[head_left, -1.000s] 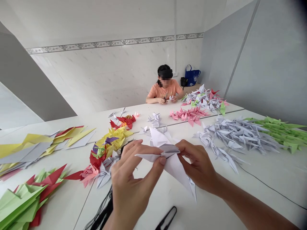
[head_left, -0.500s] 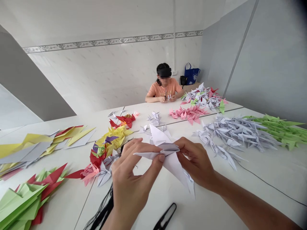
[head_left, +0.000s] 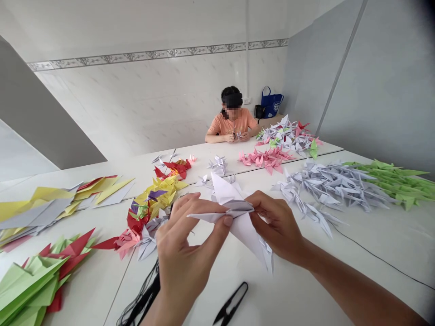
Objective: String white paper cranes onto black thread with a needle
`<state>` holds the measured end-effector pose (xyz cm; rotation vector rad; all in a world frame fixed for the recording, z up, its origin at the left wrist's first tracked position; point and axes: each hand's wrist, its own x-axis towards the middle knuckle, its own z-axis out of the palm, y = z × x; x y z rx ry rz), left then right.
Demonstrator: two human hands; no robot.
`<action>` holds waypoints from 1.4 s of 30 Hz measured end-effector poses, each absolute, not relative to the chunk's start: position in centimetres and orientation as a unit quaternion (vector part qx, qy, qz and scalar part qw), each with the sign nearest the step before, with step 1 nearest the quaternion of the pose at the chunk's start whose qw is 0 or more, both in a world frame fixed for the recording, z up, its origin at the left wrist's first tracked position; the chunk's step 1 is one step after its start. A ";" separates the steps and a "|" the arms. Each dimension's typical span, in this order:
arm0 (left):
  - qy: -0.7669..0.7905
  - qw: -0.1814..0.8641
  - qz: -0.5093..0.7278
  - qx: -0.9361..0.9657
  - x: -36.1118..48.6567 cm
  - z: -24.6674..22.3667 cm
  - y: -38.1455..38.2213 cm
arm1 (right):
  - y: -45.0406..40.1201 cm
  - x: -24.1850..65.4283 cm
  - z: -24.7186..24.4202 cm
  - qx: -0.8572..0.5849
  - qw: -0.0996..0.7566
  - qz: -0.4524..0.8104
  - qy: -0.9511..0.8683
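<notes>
A folded white paper crane (head_left: 246, 233) is held up over the table between both hands, its broad wings pointing up and down. My left hand (head_left: 193, 240) pinches its left, pointed part between thumb and index finger. On the other side, my right hand (head_left: 277, 226) grips the right end with thumb and fingers. The crane's parts under the fingertips are hidden. Below the hands lie black thread snips (head_left: 232, 304). Black cords (head_left: 146, 294) lie beside my left wrist, partly behind it.
Yellow and red folded papers (head_left: 163, 194) lie beyond my left hand; green and red ones (head_left: 34, 283) at the left. White cranes (head_left: 335, 183) and green ones (head_left: 401, 181) are at right. A person (head_left: 233, 120) sits across the table (head_left: 367, 235), hands on small paper.
The view has shifted slightly, so things on the table sit a little higher in it. Both hands keep their hold on the white crane, with barely any change in pose.
</notes>
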<state>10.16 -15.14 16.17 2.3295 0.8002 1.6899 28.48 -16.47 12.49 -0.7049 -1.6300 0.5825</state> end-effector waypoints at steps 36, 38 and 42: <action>0.266 0.064 0.540 0.796 10.0 16.6 -15.1 | -16.7 28.2 12.0 -0.299 0.616 0.334 -0.647; 0.272 0.071 0.540 0.793 10.0 16.7 -15.1 | -16.7 28.1 12.0 -0.282 0.609 0.353 -0.652; 0.290 0.110 0.533 0.787 9.9 17.0 -15.2 | -16.7 28.3 12.1 -0.268 0.592 0.351 -0.674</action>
